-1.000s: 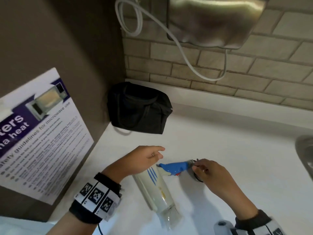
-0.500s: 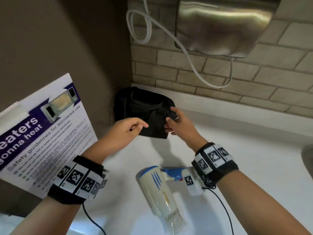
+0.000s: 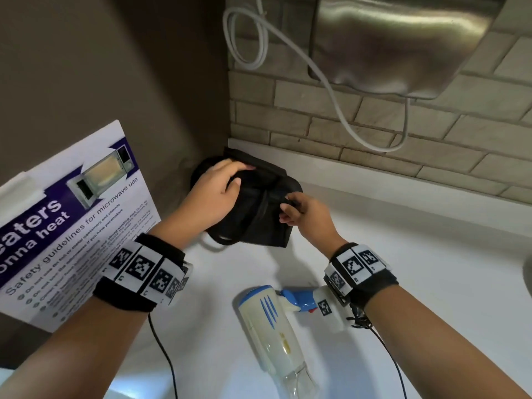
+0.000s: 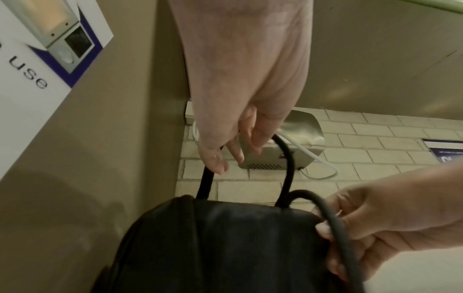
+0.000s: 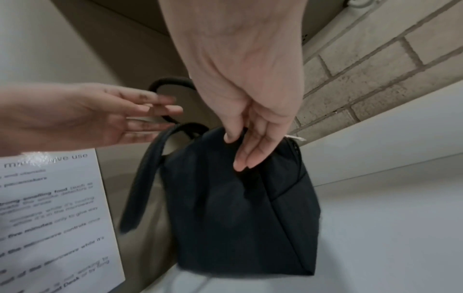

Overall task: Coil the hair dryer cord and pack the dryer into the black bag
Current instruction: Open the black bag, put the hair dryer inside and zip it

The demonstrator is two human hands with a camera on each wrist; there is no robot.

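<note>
Both hands on the black bag [image 3: 259, 208] in the counter corner, 12 o'clock from the hair dryer [image 3: 267, 321]. Left hand [image 3: 214, 194] lies over the bag's top, fingers curved onto the fabric. Right hand [image 3: 302, 211] pinches its right edge. Dryer lies on the white counter [image 3: 431, 298], nozzle toward 5 o'clock (blue handle partly hidden by the right wrist rig). Microwave safety poster [image 3: 66, 220] at 9 o'clock.

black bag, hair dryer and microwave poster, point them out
black bag [image 3: 269, 226], head view, on its front fabric panel.
hair dryer [image 3: 269, 326], head view, on its cream barrel.
microwave poster [image 3: 57, 234], head view, on its printed white face.
</note>
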